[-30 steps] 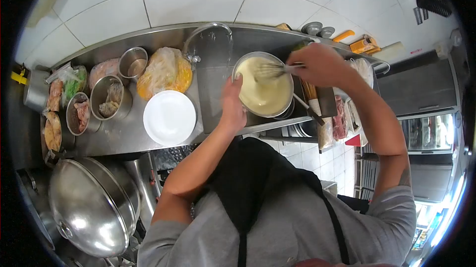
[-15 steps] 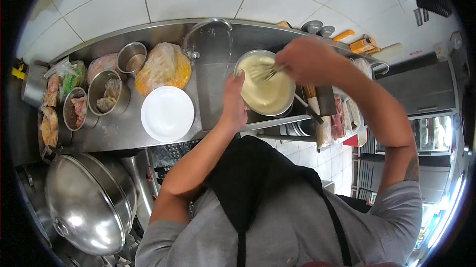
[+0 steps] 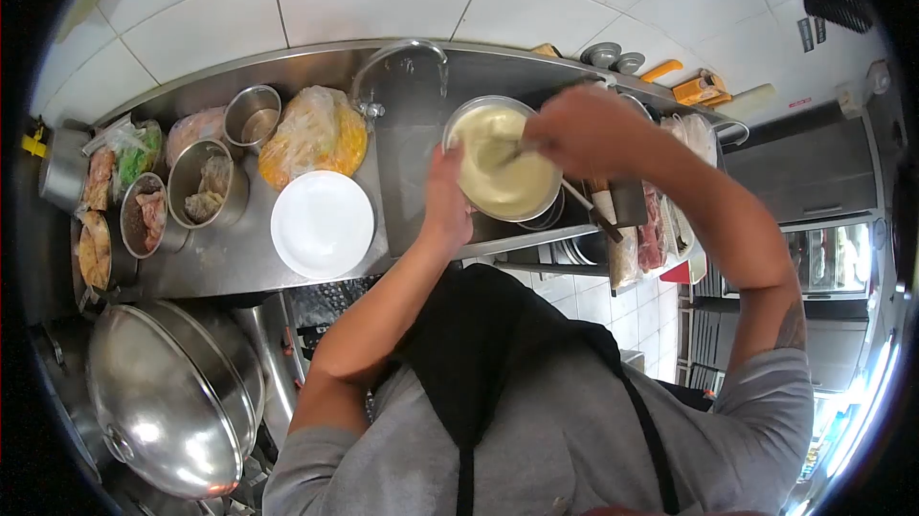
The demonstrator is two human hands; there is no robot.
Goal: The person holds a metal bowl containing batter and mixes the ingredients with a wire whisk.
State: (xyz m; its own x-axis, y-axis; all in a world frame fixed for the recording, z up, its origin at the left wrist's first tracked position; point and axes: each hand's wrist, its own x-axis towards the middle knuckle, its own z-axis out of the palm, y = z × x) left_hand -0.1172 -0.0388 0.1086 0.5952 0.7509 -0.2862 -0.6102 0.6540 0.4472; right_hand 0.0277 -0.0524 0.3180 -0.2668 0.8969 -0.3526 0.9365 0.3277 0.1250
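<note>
A round metal bowl (image 3: 552,204) of smooth, pale yellow batter (image 3: 503,194) is held over the sink. On the bowl's near-left side, my left hand (image 3: 448,198) is closed around the rim. My right hand (image 3: 586,133), smeared by motion, grips the handle of a wire whisk (image 3: 500,151). The whisk's wires are down in the batter and look blurred. Beyond the bowl's far-left edge, water runs from a curved faucet (image 3: 402,45).
Left of the sink are a white plate (image 3: 323,225), a plastic bag of yellow food (image 3: 316,138) and metal pots (image 3: 235,205) holding food. A large domed metal vessel (image 3: 163,392) stands below. Packed meat (image 3: 653,229) and a brush (image 3: 602,200) lie to the right.
My right hand has swung slightly with the whisk, which sits at another angle in the batter. The bowl and my left hand have shifted slightly left.
</note>
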